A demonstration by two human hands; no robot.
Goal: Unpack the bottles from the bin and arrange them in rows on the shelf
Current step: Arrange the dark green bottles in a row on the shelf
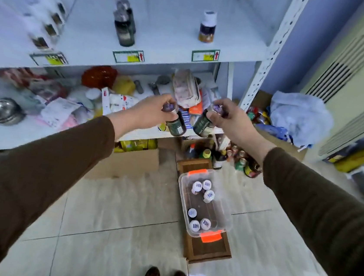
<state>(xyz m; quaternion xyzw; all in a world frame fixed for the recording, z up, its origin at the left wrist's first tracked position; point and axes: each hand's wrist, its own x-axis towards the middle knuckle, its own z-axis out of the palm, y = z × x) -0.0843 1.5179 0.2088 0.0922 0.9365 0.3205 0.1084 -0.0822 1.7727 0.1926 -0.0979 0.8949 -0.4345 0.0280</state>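
Right now you are standing before the tall white metal shelving unit on a pale tiled floor, and its upper white shelf is carrying three groups of bottles: a blurred row at the far left, a short file of dark bottles in the middle, and a single white-capped bottle to the right. Below it, a cluttered lower shelf is holding packets and a steel bowl.

Down on the floor, the clear plastic bin with orange latches is sitting on a brown cardboard box, with six white-capped bottles left inside.

Your left hand is curling its fingers round the cap of a small dark green bottle, and your right hand is gripping a second dark green bottle the same way; both are hanging in the air in front of the lower shelf, near each other but apart.

These bottles are likely rigid, smooth and fairly light, possibly glass, so a drop onto tile could be breaking one. Taken by the cap alone they may be swinging; holding lower on the body would probably be steadying them as you set them down.
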